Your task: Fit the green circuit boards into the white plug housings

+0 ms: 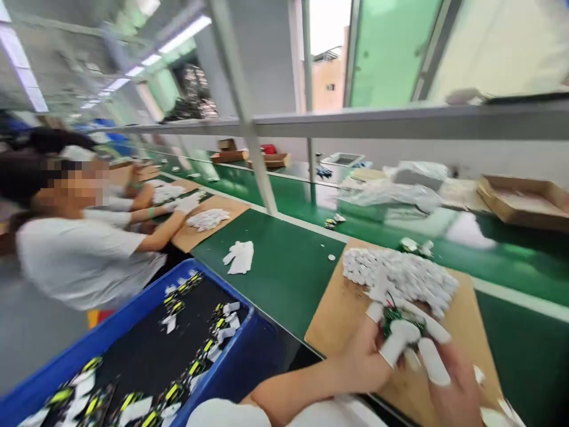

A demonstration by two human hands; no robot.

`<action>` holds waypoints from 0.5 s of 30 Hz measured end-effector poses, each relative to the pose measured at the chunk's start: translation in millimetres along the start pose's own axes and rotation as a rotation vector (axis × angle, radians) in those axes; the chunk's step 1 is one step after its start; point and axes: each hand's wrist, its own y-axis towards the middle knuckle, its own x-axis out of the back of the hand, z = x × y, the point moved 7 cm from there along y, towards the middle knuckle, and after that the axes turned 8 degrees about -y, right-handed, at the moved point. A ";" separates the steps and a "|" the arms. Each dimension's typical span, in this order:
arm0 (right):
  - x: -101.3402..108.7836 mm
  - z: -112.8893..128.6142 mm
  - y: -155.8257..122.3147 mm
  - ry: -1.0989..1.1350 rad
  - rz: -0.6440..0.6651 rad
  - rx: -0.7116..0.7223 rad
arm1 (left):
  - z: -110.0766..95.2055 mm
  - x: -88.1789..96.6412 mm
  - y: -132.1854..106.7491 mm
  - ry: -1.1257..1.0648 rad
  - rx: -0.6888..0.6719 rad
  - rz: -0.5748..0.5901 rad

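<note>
Seen at lower right of frame: left hand (368,356) and right hand (453,385), fingertips in white cots (433,362), both closed on one small green pcb (400,320) with thin wires, held low over the brown sheet (338,314), just beside the white pile (400,276). Judged good practice for this handling: grip by the edges only, keep cots off the components, avoid pulling the wires, hold over the sheet and not over the green bench (284,273) to catch any drop. Heavy blur; exact finger placement not made out. Counted: one pcb in hand; at least four cots visible; one pile of white parts, far too many to tally; one blue bin (253,362) at lower left with well over a dozen yellow-and-black assemblies; one white glove (240,257) at centre; one cardboard tray (524,201) at right; one co-worker (80,261) near at left, more behind, number not made out
</note>
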 end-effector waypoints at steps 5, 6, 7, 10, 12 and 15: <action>4.7 -26.3 -30.5 0.144 -0.118 -0.170 | 12.0 3.0 2.4 0.016 0.106 0.013; 5.5 -30.0 -31.7 0.141 -0.121 -0.200 | 12.0 3.9 3.1 0.006 0.121 0.017; 6.5 -31.4 -33.1 0.136 -0.114 -0.206 | 12.5 4.1 3.2 -0.002 0.137 0.028; 14.4 -28.1 -41.3 0.072 -0.124 -0.194 | 13.1 0.4 0.2 0.007 0.164 0.085; 18.7 -24.6 -46.7 0.002 -0.127 -0.206 | 12.4 -1.7 -1.7 0.074 0.167 0.073; 20.3 -21.8 -49.7 -0.066 -0.149 -0.235 | 7.9 -6.7 -2.3 0.174 0.139 0.049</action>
